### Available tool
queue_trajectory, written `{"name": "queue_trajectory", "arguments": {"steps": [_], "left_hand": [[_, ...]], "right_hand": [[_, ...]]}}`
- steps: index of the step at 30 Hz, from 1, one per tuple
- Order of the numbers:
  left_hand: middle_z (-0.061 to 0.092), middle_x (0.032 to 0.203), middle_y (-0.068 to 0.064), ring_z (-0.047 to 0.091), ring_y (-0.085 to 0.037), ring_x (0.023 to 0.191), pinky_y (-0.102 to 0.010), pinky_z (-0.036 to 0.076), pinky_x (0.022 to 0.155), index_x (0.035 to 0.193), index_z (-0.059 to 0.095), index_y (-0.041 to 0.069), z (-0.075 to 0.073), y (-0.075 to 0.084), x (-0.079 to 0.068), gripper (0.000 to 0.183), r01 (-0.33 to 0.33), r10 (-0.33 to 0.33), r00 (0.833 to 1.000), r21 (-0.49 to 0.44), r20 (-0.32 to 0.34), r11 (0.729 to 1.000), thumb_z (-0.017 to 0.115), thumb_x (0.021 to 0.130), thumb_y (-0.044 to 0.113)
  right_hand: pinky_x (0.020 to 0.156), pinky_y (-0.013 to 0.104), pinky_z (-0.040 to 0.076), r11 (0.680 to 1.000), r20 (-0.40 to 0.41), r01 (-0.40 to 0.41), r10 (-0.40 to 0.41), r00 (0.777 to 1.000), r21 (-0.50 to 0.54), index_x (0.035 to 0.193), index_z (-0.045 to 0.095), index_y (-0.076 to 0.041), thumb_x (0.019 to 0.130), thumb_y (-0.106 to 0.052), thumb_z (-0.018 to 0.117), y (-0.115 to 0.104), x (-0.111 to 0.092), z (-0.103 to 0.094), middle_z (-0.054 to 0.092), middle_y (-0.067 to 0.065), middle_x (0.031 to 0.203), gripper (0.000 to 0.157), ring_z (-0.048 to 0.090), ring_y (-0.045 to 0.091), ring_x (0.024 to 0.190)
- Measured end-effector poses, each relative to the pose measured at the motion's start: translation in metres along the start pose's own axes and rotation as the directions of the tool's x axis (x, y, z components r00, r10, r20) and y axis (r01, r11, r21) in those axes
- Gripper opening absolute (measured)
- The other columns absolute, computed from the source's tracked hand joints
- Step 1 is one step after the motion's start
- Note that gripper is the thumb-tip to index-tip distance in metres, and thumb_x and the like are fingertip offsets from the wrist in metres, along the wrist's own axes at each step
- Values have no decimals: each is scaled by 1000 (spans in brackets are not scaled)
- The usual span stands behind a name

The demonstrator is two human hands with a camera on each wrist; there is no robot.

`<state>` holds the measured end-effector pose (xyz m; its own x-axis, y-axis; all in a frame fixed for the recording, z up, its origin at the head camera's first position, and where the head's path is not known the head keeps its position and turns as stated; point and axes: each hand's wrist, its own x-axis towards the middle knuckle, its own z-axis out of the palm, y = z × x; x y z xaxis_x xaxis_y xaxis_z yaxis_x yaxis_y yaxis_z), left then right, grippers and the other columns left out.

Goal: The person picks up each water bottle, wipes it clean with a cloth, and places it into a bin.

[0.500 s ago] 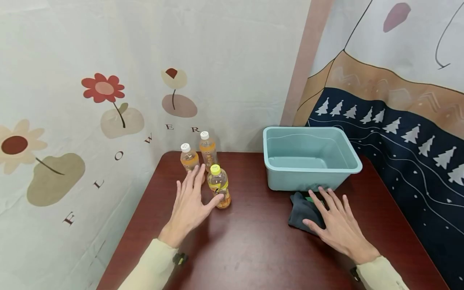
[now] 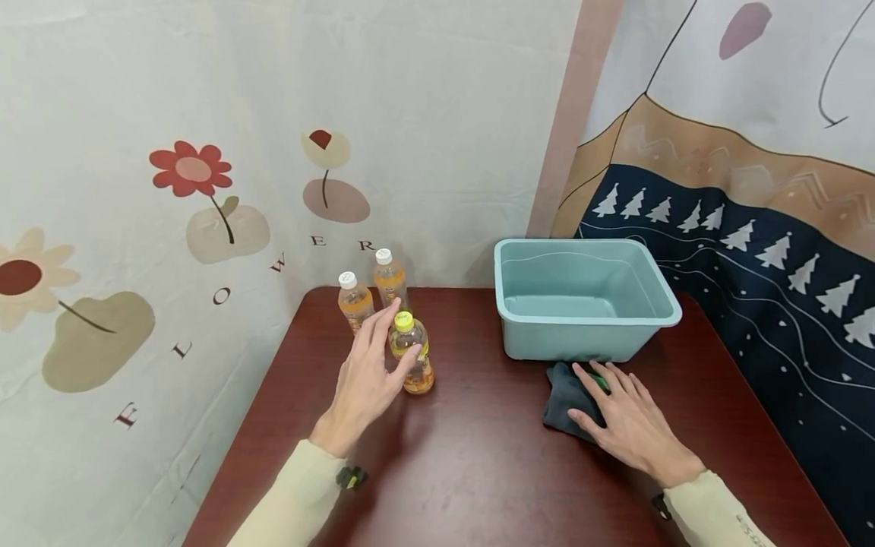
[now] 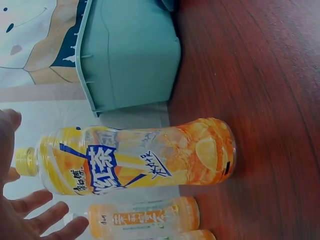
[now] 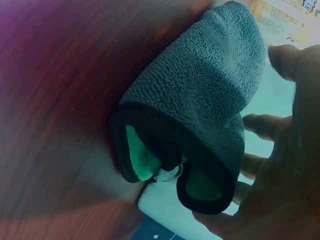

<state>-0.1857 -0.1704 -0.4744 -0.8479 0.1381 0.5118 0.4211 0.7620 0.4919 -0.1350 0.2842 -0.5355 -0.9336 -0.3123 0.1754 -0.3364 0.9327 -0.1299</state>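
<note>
My left hand (image 2: 362,387) is at the yellow-capped bottle (image 2: 419,374), thumb and fingers spread on either side of its upper part. In the left wrist view the clear bottle (image 3: 160,157), with its yellow and orange label, stands upright on the table, and the fingers (image 3: 50,217) are apart around the cap end without closing on it. On the right, my right hand (image 2: 636,425) hovers over a folded dark grey cloth (image 2: 566,403) with fingers spread. The right wrist view shows the cloth (image 4: 200,70) with black edging and a green inner side; finger contact is unclear.
Two white-capped bottles, one nearer (image 2: 355,304) and one farther (image 2: 390,279), stand behind the yellow-capped one. A light blue-green bin (image 2: 567,338) sits at the table's back right, just behind the cloth. Printed fabric walls (image 2: 437,152) border the brown table (image 2: 472,441).
The left hand has moved slightly right and closer to the yellow-capped bottle, its fingers drawn nearer together. The right hand has shifted slightly left and toward me, over the cloth.
</note>
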Motion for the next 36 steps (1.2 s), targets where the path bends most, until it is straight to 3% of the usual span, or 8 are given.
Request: {"name": "queue_trajectory", "arguments": {"steps": [8, 14, 22, 25, 31, 36], "left_hand": [[71, 151, -9, 74, -31, 132, -57, 69, 97, 174, 56, 36, 4, 3, 5, 62, -38, 38, 998, -3, -56, 999, 76, 116, 30], [76, 140, -8, 70, -27, 106, -48, 63, 86, 166, 66, 29, 5, 5, 7, 51, -74, 73, 994, -2, -85, 997, 75, 116, 23], [79, 134, -8, 69, -24, 95, -43, 62, 83, 162, 69, 27, 4, 6, 11, 49, -75, 72, 994, -37, -87, 996, 77, 115, 20], [79, 130, -6, 65, -21, 90, -40, 60, 79, 161, 70, 27, 4, 6, 12, 47, -72, 68, 994, -47, -81, 996, 78, 115, 20], [78, 119, -5, 70, -29, 86, -37, 59, 75, 159, 72, 27, 5, 7, 15, 47, -73, 67, 995, -76, -73, 994, 80, 113, 20], [79, 120, -4, 72, -20, 90, -33, 64, 76, 157, 74, 28, 5, 9, 15, 46, -67, 61, 996, -99, -61, 993, 81, 113, 21]], "right_hand": [[120, 77, 53, 1000, 65, 4, -6, 998, 30, 176, 52, -15, 114, -44, 75, -3, 4, 5, 58, 26, 171, 72, 58, 55, 155], [103, 70, 61, 999, 74, 13, -16, 997, 34, 175, 54, -15, 112, -36, 80, -3, 6, 8, 63, 26, 163, 72, 68, 50, 140], [81, 56, 63, 995, -18, 90, -91, 996, -31, 164, 67, -12, 106, -33, 89, 1, 12, 9, 75, 18, 140, 66, 73, 40, 115], [79, 53, 63, 994, -42, 108, -109, 993, -34, 160, 69, -10, 106, -29, 88, 2, 16, 9, 77, 16, 133, 60, 74, 39, 113], [77, 51, 64, 994, -82, 112, -112, 990, -8, 156, 70, -8, 108, -19, 85, 1, 19, 10, 80, 15, 125, 52, 79, 38, 107], [75, 51, 65, 990, -157, 140, -139, 978, -4, 155, 71, -7, 106, -16, 87, 0, 21, 12, 80, 14, 120, 52, 79, 36, 101]]}}
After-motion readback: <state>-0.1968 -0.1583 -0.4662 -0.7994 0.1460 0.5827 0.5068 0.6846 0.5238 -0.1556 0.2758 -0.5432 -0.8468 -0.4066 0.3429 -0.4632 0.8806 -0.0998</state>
